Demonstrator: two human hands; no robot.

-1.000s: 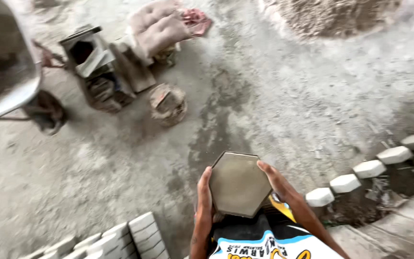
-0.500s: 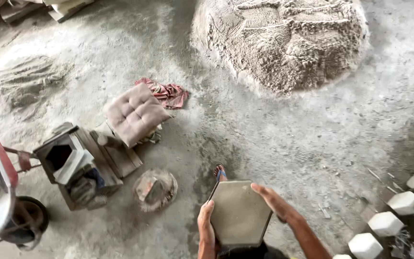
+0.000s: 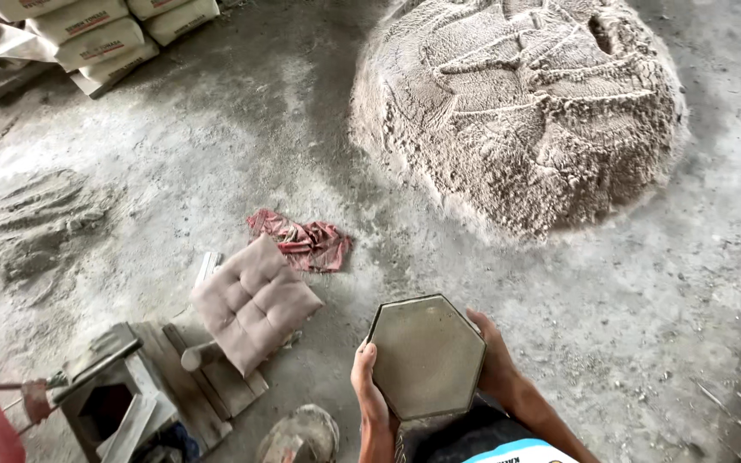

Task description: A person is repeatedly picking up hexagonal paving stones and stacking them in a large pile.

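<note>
Head view looks down on a grey hexagonal mould filled with smooth wet cement [image 3: 426, 356], held level low in the frame between both hands — the left hand [image 3: 370, 387] curled against its left edge with the thumb over the rim, the right hand [image 3: 495, 360] clasping its right edge, fingers mostly hidden beneath. Left of it a padded beige tufted cushion [image 3: 252, 302] rests on a low wooden stool, a crumpled red cloth [image 3: 302, 242] just beyond. A large heap of grey sand mix [image 3: 521, 103] rises farther off on the dusty concrete floor [image 3: 216, 154] — stacked cement sacks [image 3: 96, 39] lie at the top left.
</note>
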